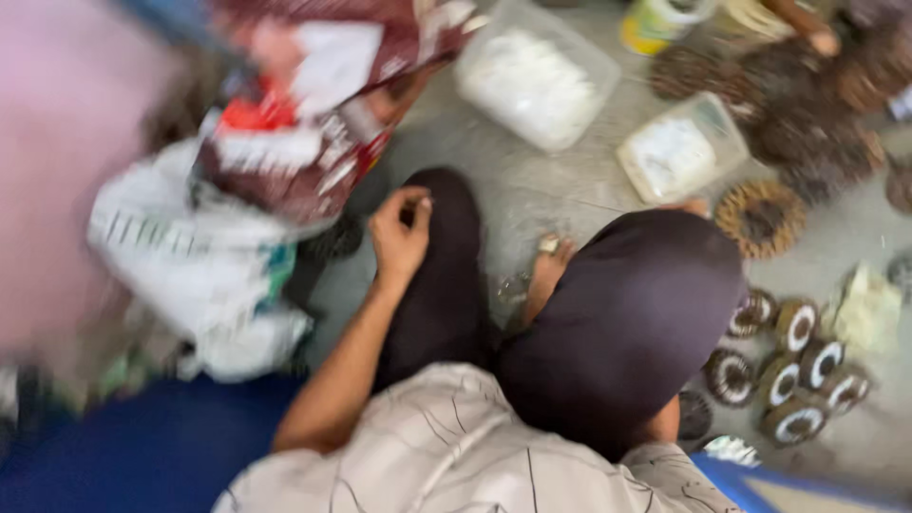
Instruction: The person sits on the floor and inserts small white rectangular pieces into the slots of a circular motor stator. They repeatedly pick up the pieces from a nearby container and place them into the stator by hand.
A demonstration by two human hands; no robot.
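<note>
Resting on a dark-trousered knee [446, 275], the left hand [399, 233] curled loosely, seemingly holding nothing, wound coils [788, 366] within reach; the right hand was unseen.

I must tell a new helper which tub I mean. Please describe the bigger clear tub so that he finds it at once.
Start from the left hand on the dark knee and look up and right across the grey floor. The bigger tub lies near the top edge, clear and full of white material. The smaller tub sits right of it, by the coils.
</note>
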